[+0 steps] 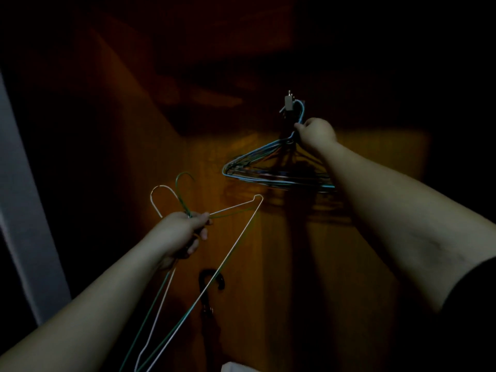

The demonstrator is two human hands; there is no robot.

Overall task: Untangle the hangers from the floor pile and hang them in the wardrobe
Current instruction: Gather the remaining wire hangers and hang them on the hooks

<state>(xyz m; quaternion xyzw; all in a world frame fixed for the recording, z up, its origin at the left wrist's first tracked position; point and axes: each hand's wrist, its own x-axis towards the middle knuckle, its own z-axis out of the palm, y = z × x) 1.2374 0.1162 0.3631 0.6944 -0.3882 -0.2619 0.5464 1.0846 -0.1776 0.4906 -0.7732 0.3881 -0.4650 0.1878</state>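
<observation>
The wardrobe's wooden back panel (268, 264) fills most of the view, orange-brown and dimly lit, brightest across the middle and falling into black toward the top and both sides. A pale grey upright edge (24, 210) runs down the far left of the frame.

Both bare forearms reach in from the bottom corners. A dark sleeve (472, 318) covers the right arm at the lower right edge.

Right of centre, a bunch of wire hangers (268, 170) hangs against the panel, mostly blue and teal, their shoulders stacked close together. Their hooks go up to a small metal wall hook (289, 102) fixed to the panel in the upper middle. The right hand (316, 134) is closed around the necks of that bunch, just below the wall hook.

In the lower left centre, the left hand (182, 232) grips two more hangers at their necks, fingers curled round the wire. The white wire hanger (239, 237) has its hook curving up left of the hand, its shoulder jutting right and its long bar slanting down to the bottom edge. The green wire hanger (183, 178) lies alongside it, hook just above and to the right of the white one.

Lower centre, a small dark hook (212, 277) sits on the panel, with something dark hanging below it that I can't make out.
</observation>
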